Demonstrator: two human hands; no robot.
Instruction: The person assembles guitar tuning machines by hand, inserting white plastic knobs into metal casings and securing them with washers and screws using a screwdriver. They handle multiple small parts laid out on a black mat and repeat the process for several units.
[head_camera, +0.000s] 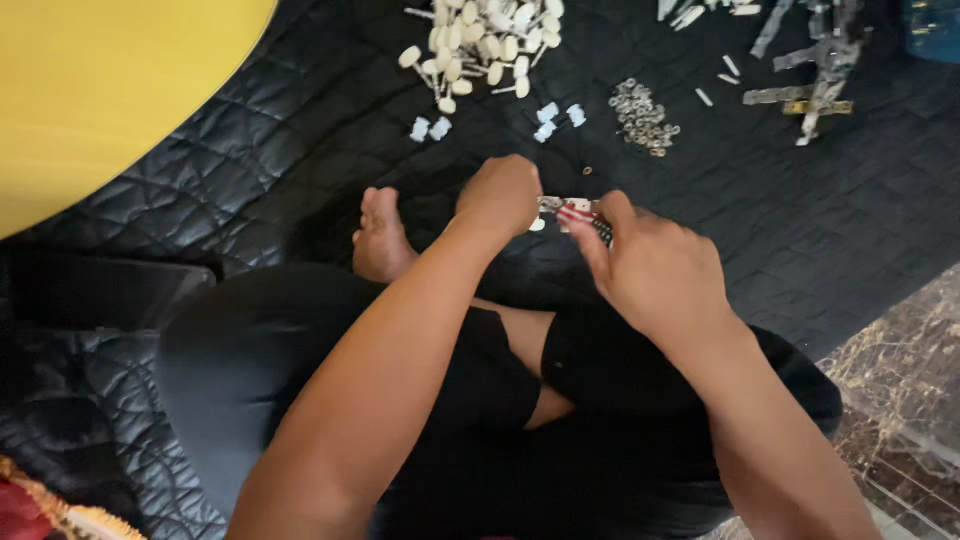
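Both hands' fingers (583, 222) pinch a small metal part (570, 208) over the black quilt (300, 150).

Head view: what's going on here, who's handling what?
A person sits cross-legged on a black quilted mat. Both hands, left hand and right hand, hold one small metal part between them. Farther out lie a pile of white pegs, a heap of small metal rings and some metal strips.
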